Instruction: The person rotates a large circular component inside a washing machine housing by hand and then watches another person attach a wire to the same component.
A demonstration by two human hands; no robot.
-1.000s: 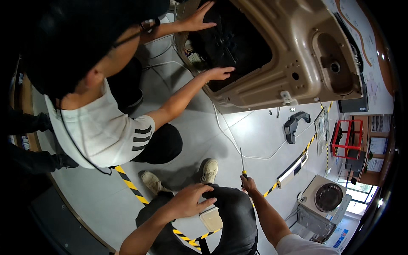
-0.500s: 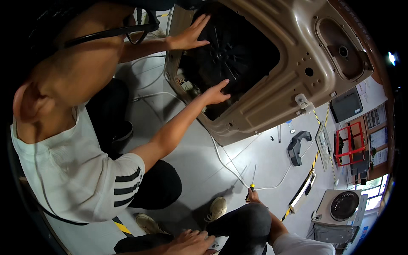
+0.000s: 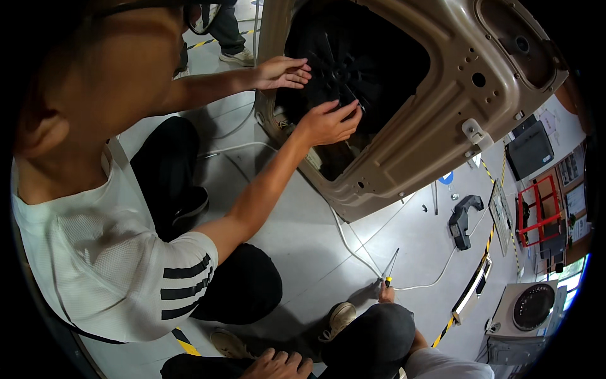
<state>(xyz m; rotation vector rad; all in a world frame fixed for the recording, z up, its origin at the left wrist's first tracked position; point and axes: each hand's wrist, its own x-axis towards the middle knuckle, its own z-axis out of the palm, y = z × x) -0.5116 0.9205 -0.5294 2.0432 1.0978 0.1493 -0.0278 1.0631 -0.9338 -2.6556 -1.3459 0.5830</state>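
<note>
At the bottom right, my right hand (image 3: 386,293) grips a screwdriver (image 3: 390,273) with a yellow and black handle; its thin shaft points up, leaning slightly right. My left hand (image 3: 278,366) lies low by my dark-trousered legs, its fingers curled and their tips hidden, so what they hold, if anything, does not show. Ahead stands a brown-beige metal appliance cabinet (image 3: 394,148) with a large opening, inside which a black spoked wheel (image 3: 343,76) is visible. A crouching co-worker in a white shirt holds both hands at the opening, fingers spread, in front of the wheel.
A black moulded part (image 3: 464,222) lies on the floor to the right of the screwdriver. A white hose (image 3: 353,249) runs along the floor below the cabinet. Farther right stand a red frame (image 3: 536,211) and a pale appliance with a round dark door (image 3: 533,306). Yellow-black tape marks the floor.
The co-worker's hands have turned and come closer together in front of the wheel. My screwdriver leans more to the right, and the view has shifted. My left hand sits lower in view.
</note>
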